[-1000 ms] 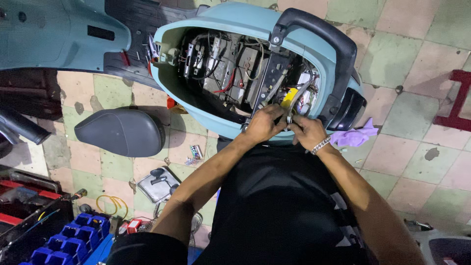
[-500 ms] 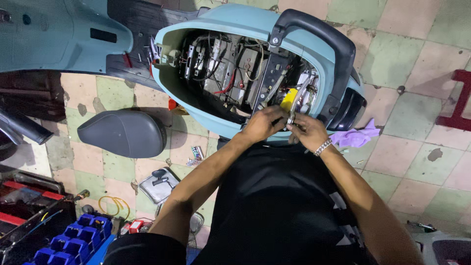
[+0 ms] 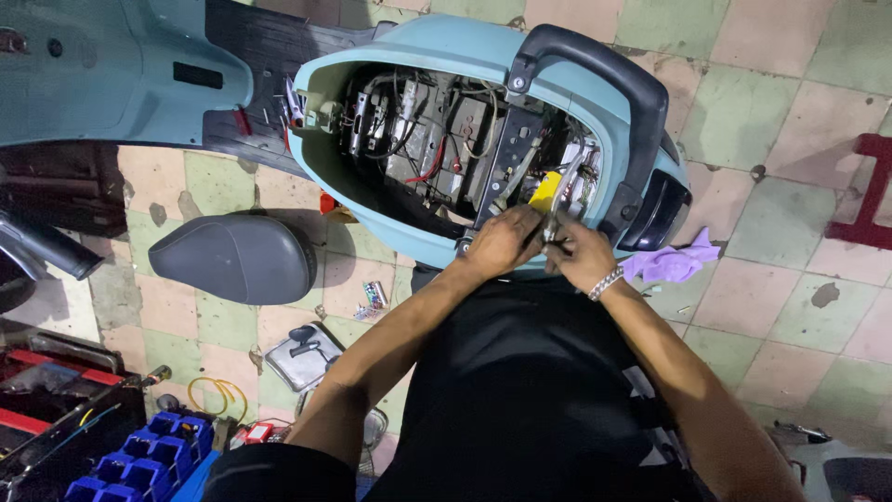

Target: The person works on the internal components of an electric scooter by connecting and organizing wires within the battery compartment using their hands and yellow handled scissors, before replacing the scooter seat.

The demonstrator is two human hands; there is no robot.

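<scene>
A light blue scooter (image 3: 390, 37) stands with its seat off, so the open body shows wiring, a battery and a yellow part (image 3: 545, 189). My left hand (image 3: 503, 244) and my right hand (image 3: 578, 256) meet at the near rim of the opening, just below the yellow part. Both are closed around a small metal piece (image 3: 552, 226) held between them. What exactly the piece is I cannot tell. A metal bracelet sits on my right wrist. A black grab rail (image 3: 604, 70) arches over the rear of the body.
The removed grey seat (image 3: 232, 258) lies on the tiled floor at left. A metal tray (image 3: 302, 358) with small parts, a blue socket holder (image 3: 149, 460) and a red toolbox (image 3: 37, 418) sit lower left. A purple rag (image 3: 671, 264) lies right of the scooter.
Both hands stay together at the rim of the opening, shifting only slightly. The view has tilted a little.
</scene>
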